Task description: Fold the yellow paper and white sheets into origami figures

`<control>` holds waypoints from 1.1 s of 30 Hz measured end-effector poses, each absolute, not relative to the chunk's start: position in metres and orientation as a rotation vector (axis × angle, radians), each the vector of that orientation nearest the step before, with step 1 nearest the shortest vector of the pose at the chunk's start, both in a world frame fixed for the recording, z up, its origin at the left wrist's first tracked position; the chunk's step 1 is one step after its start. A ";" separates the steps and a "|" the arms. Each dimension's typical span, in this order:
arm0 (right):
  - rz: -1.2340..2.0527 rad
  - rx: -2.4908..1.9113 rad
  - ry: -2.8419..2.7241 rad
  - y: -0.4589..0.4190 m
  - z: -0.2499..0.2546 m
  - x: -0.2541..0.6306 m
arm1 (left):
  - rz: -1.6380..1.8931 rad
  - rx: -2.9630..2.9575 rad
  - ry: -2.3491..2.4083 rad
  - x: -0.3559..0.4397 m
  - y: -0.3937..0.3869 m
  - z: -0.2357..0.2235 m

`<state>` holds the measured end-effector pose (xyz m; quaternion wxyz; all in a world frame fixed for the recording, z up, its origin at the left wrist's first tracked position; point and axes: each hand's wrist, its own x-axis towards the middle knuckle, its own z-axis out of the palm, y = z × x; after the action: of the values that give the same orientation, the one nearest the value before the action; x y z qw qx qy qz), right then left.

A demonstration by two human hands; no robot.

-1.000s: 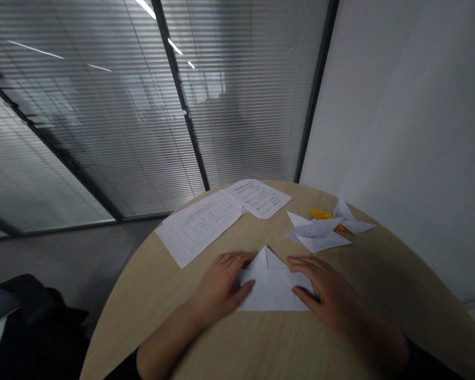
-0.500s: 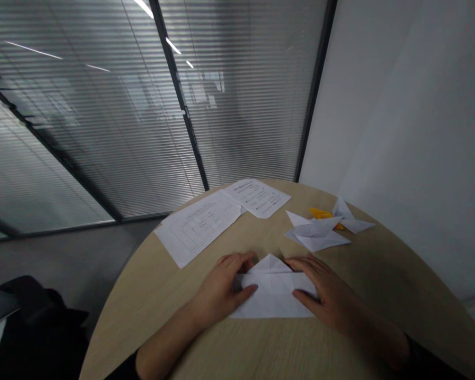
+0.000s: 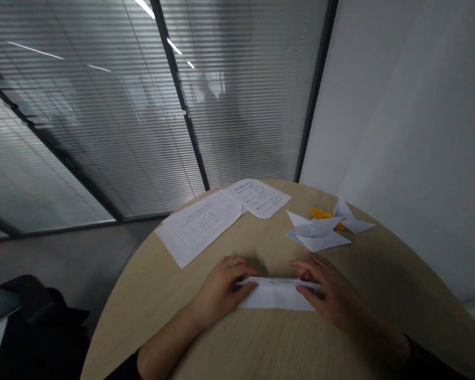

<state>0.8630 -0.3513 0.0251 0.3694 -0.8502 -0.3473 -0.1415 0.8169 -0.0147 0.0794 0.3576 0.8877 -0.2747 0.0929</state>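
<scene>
A folded sheet of white paper (image 3: 279,295) is at the near middle of the table, seen as a narrow band with its far edge tipped up. My left hand (image 3: 224,287) pinches its left end, thumb on the near face and fingers behind. At the right end, my right hand (image 3: 326,290) grips it the same way, with the index finger stretched out past the far edge. The paper's far side is hidden from view.
Folded white paper shapes (image 3: 319,233) and a yellow one (image 3: 320,213) lie at the table's right back. Printed sheets (image 3: 206,224) overlap at the back left. The round wooden table (image 3: 221,348) stands by a white wall (image 3: 411,132) and blinds-covered glass (image 3: 253,116).
The paper has tilted up between my hands, so its pointed top flap no longer shows and it looks narrower. My right fingers have lifted slightly.
</scene>
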 end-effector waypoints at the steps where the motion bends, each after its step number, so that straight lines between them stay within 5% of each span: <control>1: -0.405 -2.161 -0.917 -0.352 0.027 0.864 | 0.286 2.305 -0.767 0.817 -0.013 0.081; 9: -0.910 -2.024 -1.163 -0.365 0.054 0.865 | 0.768 2.336 -1.176 0.815 -0.001 0.093; 17: -0.288 -2.219 -1.366 -0.377 0.044 0.879 | 0.273 2.394 -1.201 0.827 0.007 0.091; 33: -0.093 -2.159 -1.197 -0.390 0.036 0.892 | 0.113 2.450 -0.989 0.824 0.013 0.100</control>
<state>0.8915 -0.3898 0.0358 0.3292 -0.8252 -0.4576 -0.0354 0.8244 0.0132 0.1000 0.2459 0.8980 -0.3625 0.0416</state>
